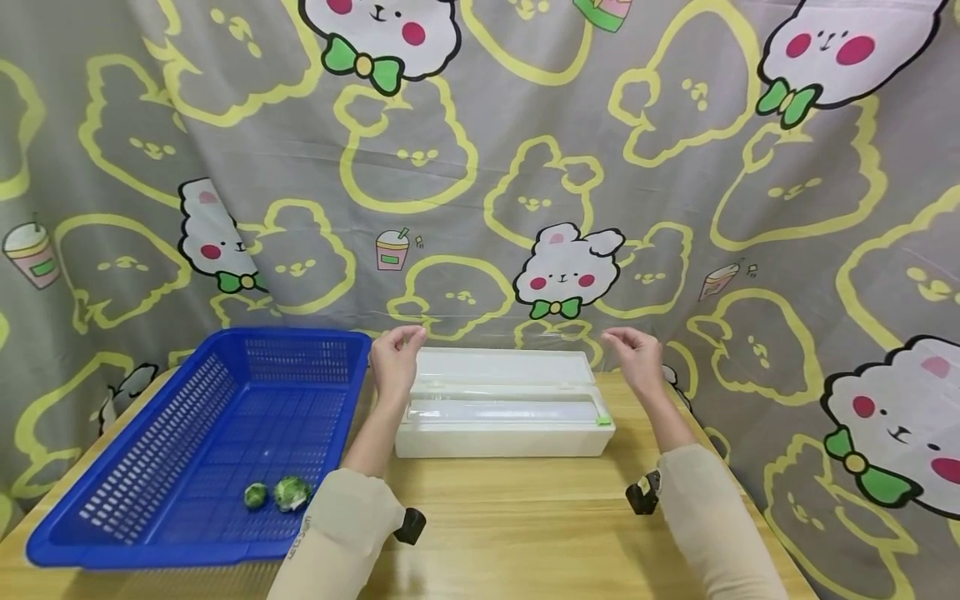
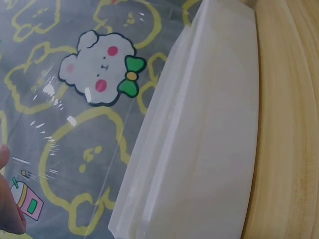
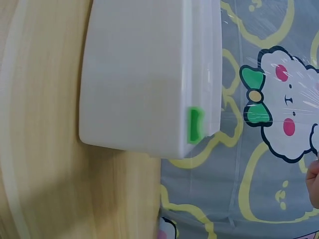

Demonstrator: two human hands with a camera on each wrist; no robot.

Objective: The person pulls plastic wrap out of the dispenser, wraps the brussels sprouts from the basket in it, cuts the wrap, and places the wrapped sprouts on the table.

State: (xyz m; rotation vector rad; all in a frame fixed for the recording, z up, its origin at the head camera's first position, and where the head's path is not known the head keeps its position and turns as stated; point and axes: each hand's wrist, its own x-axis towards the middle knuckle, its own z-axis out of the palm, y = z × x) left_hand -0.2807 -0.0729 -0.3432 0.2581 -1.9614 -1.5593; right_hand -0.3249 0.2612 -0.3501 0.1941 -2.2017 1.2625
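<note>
A clear sheet of cling film (image 2: 50, 107) is stretched between my two hands, seen mostly by its glints in the wrist views. My left hand (image 1: 396, 360) pinches its left edge with thumb and fingers. Level with it, my right hand (image 1: 636, 358) pinches the right edge. Below the hands stands a white cling film dispenser box (image 1: 502, 443) with its lid (image 1: 502, 367) tilted back. Inside lies a film roll (image 1: 502, 412), and a green slide cutter (image 1: 603, 421) sits at the right end of the box's front edge. Most of each hand is outside its wrist view.
To the left, a blue plastic basket (image 1: 142, 556) holds two small, round green vegetables (image 1: 292, 493), one larger than the other. Both it and the box stand on a wooden table (image 1: 517, 533). A grey patterned curtain (image 1: 480, 108) hangs right behind the table.
</note>
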